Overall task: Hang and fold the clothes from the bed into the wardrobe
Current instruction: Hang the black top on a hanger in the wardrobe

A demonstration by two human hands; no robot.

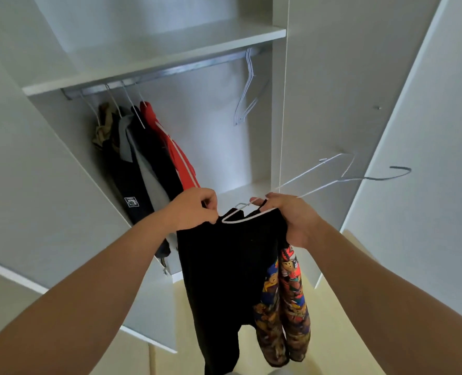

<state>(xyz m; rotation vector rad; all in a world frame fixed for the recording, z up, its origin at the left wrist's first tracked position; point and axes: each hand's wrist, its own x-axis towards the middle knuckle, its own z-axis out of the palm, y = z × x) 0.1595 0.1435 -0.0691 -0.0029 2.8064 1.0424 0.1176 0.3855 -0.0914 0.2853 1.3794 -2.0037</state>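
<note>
Threading wire hanger [342, 180] into black top [224, 261]: left hand [194, 209] pinches it, right hand [292, 215] grips hanger and cloth. Next, probably: seat shoulders, hook onto rail [170, 70] at 12 o'clock.

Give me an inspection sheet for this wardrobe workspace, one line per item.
Surface: white wardrobe shelf with a metal rail beneath it.
Job's things: black top with printed sleeves, held up before the wardrobe; white wire hanger with one end at its neckline, hook pointing right; hung clothes at the rail's left end; spare hangers at its right end.
Clutter: nothing seen.
Hands: left hand pinches the top's neckline; right hand grips the hanger and the top's other side.
Cables: nothing seen.
Surroundings: open wardrobe door at right; pale floor below.
</note>
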